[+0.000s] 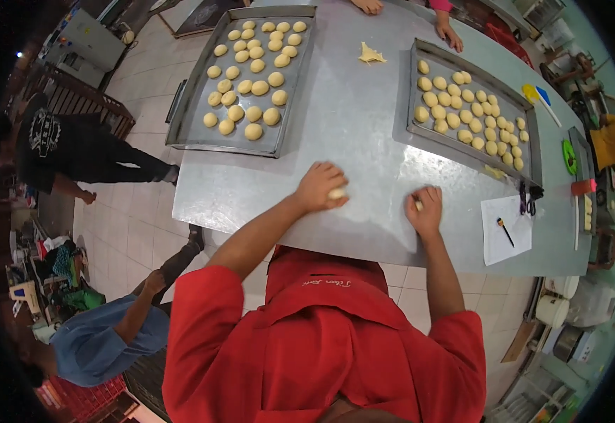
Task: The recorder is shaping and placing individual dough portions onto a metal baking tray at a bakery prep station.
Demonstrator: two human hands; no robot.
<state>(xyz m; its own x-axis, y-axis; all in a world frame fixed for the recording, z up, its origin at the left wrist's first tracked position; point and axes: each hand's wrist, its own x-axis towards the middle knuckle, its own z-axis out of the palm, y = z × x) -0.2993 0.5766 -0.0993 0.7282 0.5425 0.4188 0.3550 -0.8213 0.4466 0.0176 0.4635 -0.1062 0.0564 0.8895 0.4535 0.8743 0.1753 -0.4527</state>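
My left hand [321,187] is cupped around a pale yellow dough ball [336,193] on the metal table, which shows beneath the fingers on the right. A short way to the right, my right hand [427,210] curls over another small piece of dough [419,205], mostly covered by the fingers. Beyond my left hand lies a metal tray [237,143] of round dough balls [254,132], spaced in loose groups. A second metal tray [454,147], beyond my right hand, carries many more dough balls [453,120], set closer together.
A torn dough scrap [371,53] lies between the trays. White paper [494,243] with a dark pen-like stick [505,231] and black scissors [528,202] are at the right. A person's hand [449,34] rests at the far edge. Two people stand left of the table [364,127].
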